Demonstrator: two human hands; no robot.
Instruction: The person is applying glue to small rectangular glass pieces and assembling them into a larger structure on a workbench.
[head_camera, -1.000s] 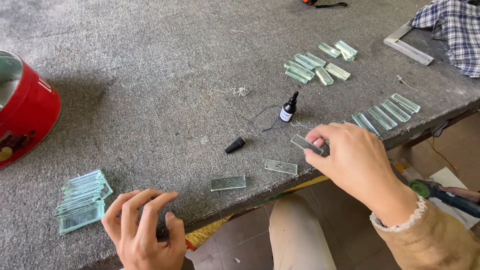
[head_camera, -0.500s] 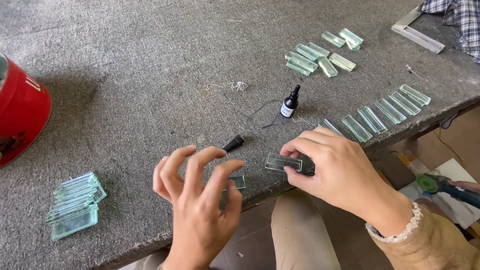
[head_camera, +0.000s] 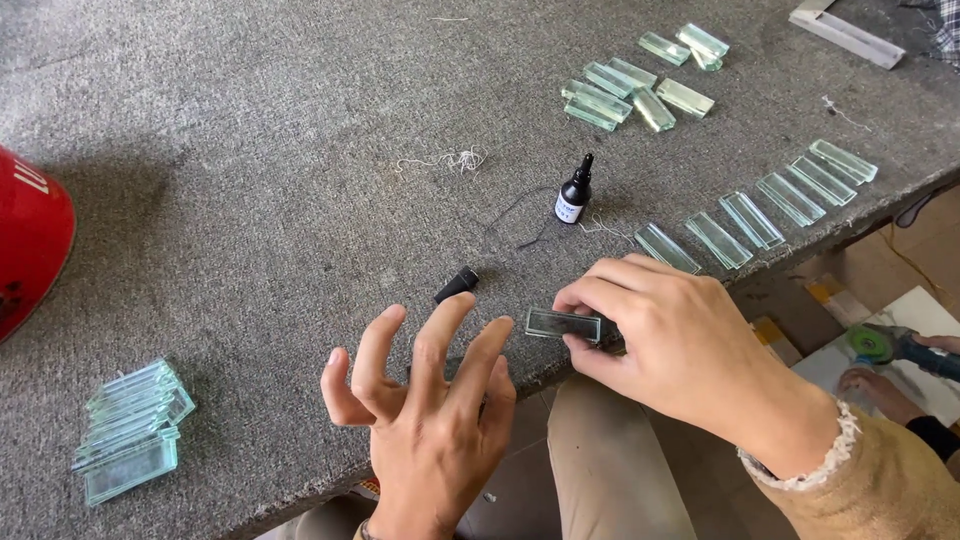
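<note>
My right hand (head_camera: 670, 340) pinches a small clear glass strip (head_camera: 562, 323) on the grey felt table (head_camera: 260, 180) near its front edge. My left hand (head_camera: 425, 410) hovers just left of it with fingers spread; a second glass piece lay here moments ago and is now hidden under the fingers. A black cap (head_camera: 456, 284) lies just beyond the left fingertips. A small black dropper bottle (head_camera: 573, 192) stands upright farther back.
A stack of glass strips (head_camera: 132, 428) lies at front left. A row of glass strips (head_camera: 760, 215) runs along the right edge, and a loose group (head_camera: 640, 80) sits at the back. A red round container (head_camera: 30, 240) is at the left. Another person's hand holds a grinder (head_camera: 885, 345) below right.
My right hand brought a glass strip from the right to the front edge. My left hand rose from the table's edge over the flat glass piece and spread its fingers.
</note>
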